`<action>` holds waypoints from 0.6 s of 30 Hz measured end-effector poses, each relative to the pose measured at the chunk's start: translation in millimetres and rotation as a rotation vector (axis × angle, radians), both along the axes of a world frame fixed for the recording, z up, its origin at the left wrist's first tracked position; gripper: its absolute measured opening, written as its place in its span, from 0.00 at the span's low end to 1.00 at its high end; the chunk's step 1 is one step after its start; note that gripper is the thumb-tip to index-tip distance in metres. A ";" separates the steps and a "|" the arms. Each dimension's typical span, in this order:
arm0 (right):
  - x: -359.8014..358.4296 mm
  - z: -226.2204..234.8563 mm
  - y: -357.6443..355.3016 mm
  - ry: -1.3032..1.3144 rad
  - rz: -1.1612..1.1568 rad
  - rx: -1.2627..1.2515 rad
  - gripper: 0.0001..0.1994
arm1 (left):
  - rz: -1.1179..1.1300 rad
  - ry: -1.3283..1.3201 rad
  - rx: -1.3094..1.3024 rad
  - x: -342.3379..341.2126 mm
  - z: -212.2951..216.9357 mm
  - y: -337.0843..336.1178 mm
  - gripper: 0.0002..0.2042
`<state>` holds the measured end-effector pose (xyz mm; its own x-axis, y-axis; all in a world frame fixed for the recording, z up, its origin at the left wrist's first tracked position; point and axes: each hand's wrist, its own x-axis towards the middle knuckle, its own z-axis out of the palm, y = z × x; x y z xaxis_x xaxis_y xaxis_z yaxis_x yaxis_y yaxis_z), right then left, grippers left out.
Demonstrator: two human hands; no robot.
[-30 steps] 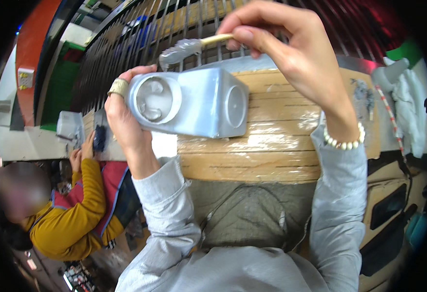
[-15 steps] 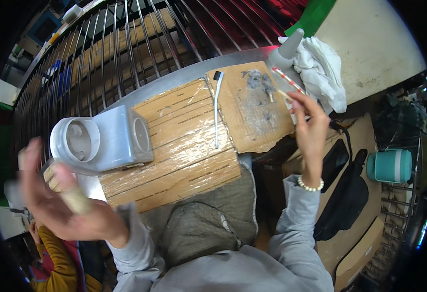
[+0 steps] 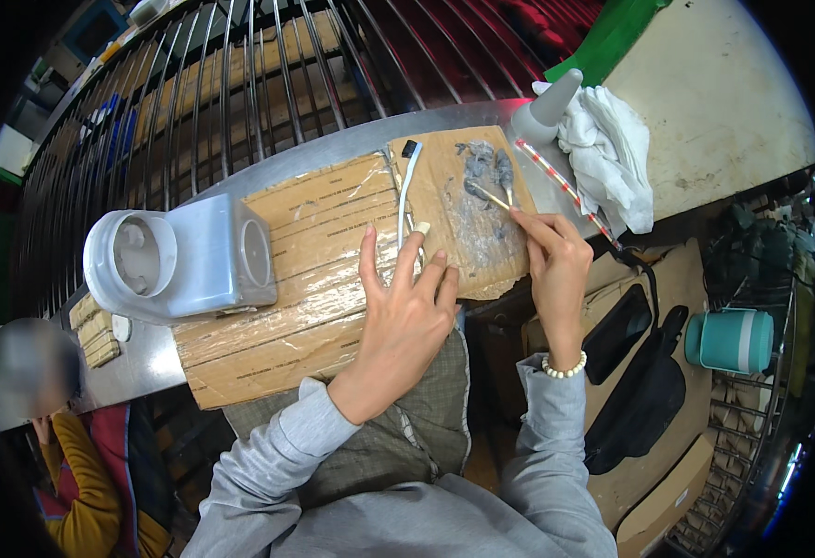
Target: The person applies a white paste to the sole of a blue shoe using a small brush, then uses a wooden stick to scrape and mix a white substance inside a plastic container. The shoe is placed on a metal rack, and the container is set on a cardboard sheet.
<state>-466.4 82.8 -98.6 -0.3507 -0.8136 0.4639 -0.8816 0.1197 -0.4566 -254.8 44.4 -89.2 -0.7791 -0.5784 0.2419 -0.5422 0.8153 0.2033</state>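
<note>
My right hand (image 3: 558,256) pinches a thin wooden stick (image 3: 491,196). Its far tip touches the dark grey paste (image 3: 478,167) smeared on the small cardboard sheet (image 3: 444,153). A second short stick (image 3: 509,196), coated in grey at one end, lies beside it. Over the taped cardboard (image 3: 305,251), my left hand (image 3: 407,312) has its fingers bent around a small pale piece (image 3: 423,227), of which only part shows. Just beyond those fingers lies a white toothbrush (image 3: 403,195) with black bristles.
At left lies a translucent plastic jar (image 3: 207,256) with a round open mouth, near stacked pale blocks (image 3: 100,339). A grey cone-tipped bottle (image 3: 547,110), white cloth (image 3: 607,153) and red-and-white striped stick (image 3: 556,177) are at right. Metal bars (image 3: 268,84) run behind; another person's sleeve (image 3: 91,474) shows at lower left.
My left hand has come rightward from beside the jar onto the cardboard, by the toothbrush. My right hand has moved down and left, bringing the stick's tip to the paste.
</note>
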 end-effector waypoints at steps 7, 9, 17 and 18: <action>-6.0 5.5 -3.1 -0.031 0.010 0.100 0.07 | -0.009 0.115 0.006 -2.4 0.1 -1.2 0.16; -3.6 6.7 -5.2 -0.006 -0.016 0.120 0.05 | 0.008 0.132 0.014 -3.4 0.3 -0.9 0.16; -1.1 8.8 6.5 0.204 -0.073 0.114 0.08 | 0.054 0.117 -0.103 -5.8 -11.9 -0.7 0.18; -1.2 7.8 7.0 0.222 -0.102 0.113 0.09 | 0.052 0.114 -0.108 -5.8 -13.0 -0.3 0.17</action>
